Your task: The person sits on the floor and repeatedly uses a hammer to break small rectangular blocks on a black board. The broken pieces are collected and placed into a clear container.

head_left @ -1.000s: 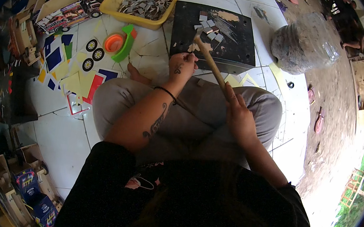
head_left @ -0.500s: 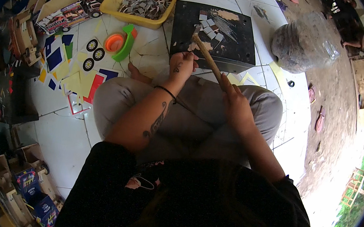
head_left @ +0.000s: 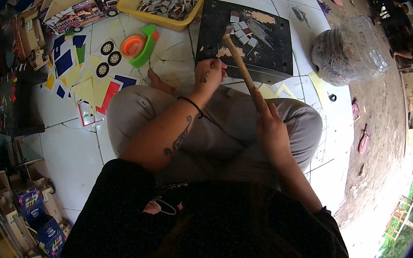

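Observation:
My right hand (head_left: 273, 130) is wrapped round the lower end of a wooden-handled hammer (head_left: 244, 70). The hammer slants up and left over a black box (head_left: 282, 47), its head end close to small square tiles (head_left: 242, 33) lying on the scratched top. My left hand (head_left: 210, 74) is closed at the box's near edge, fingers pinched together. Whatever it may hold is too small or hidden to make out. Pale, peeled patches mark the box top around the tiles.
A yellow basin (head_left: 124, 9) full of similar tiles stands beyond the box. To the left lie a green tape dispenser (head_left: 148, 51), printed wheels (head_left: 102, 70), coloured sheets (head_left: 85, 93) and toy trucks (head_left: 77, 17). A plastic-wrapped bundle (head_left: 350, 50) sits to the right.
My right hand has drawn back slightly toward me with the hammer. The left hand stays closed at the box edge. The whole view has shifted a little.

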`<control>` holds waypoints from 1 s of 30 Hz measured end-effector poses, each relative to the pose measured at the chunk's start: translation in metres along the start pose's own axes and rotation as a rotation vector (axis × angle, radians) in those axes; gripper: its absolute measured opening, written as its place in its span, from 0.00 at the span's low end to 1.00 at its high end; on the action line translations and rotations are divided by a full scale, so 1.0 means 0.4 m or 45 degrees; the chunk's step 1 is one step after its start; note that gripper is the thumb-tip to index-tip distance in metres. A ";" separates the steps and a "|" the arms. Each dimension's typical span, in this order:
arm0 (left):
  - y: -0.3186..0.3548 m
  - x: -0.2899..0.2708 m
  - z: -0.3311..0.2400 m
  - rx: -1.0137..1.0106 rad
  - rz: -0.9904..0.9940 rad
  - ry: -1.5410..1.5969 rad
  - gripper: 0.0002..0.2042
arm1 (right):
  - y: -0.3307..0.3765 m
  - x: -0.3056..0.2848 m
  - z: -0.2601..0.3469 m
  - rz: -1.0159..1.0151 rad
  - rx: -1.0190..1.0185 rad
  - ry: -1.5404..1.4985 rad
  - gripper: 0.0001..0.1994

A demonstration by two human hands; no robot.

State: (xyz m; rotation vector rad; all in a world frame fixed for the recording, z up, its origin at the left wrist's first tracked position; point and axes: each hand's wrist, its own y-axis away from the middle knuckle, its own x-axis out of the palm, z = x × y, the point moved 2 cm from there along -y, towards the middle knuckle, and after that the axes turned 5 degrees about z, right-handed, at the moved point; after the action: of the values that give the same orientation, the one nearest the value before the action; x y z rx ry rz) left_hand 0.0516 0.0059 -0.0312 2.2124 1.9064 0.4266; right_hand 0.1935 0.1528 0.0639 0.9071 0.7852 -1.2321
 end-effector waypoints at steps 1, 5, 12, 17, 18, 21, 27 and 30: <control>0.001 0.000 -0.002 -0.005 -0.006 -0.018 0.15 | -0.004 0.005 0.004 -0.020 -0.014 0.011 0.34; -0.001 0.000 -0.003 -0.049 -0.026 -0.024 0.15 | -0.026 0.020 0.003 0.004 -0.003 0.106 0.35; -0.011 0.004 0.008 -0.034 -0.016 0.048 0.15 | -0.020 0.030 -0.012 0.002 -0.046 0.098 0.35; -0.009 0.002 0.008 -0.070 -0.006 0.111 0.14 | 0.000 0.039 -0.006 0.052 0.006 0.149 0.35; -0.009 0.002 0.007 -0.088 0.002 0.100 0.14 | 0.004 0.037 -0.001 0.018 -0.010 0.112 0.35; -0.006 0.000 0.003 -0.053 0.012 0.027 0.15 | 0.010 0.030 0.006 -0.034 -0.047 0.043 0.34; -0.005 0.002 0.005 -0.066 -0.003 0.088 0.14 | 0.006 0.029 -0.007 -0.056 -0.067 0.006 0.35; -0.003 0.005 0.006 -0.071 -0.038 0.124 0.14 | -0.007 0.036 -0.016 -0.059 -0.100 0.019 0.35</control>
State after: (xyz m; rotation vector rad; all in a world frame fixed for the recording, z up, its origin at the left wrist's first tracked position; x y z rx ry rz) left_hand 0.0515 0.0082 -0.0336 2.1628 1.9478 0.5854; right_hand 0.1932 0.1522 0.0479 0.8390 0.8646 -1.2279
